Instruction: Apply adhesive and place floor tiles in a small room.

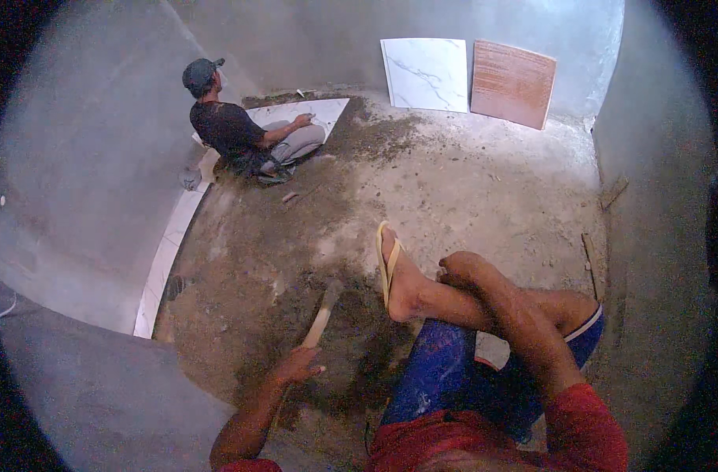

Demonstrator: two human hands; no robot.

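My left hand is closed around the pale handle of a long-handled tool. Its greyish, blurred head points down at the dirt, and I cannot make out its exact kind. A thin stretch of the handle seems to run back past my wrist. My right hand lies over the shin of my crossed leg, fingers loosely curled in, with nothing visible in them. A yellow flip-flop is on that foot.
A person in a dark cap sits far left beside white floor tiles. A white marbled tile and a reddish-brown one lean on the back wall. White tile edging follows the left wall. Wood scraps lie at right.
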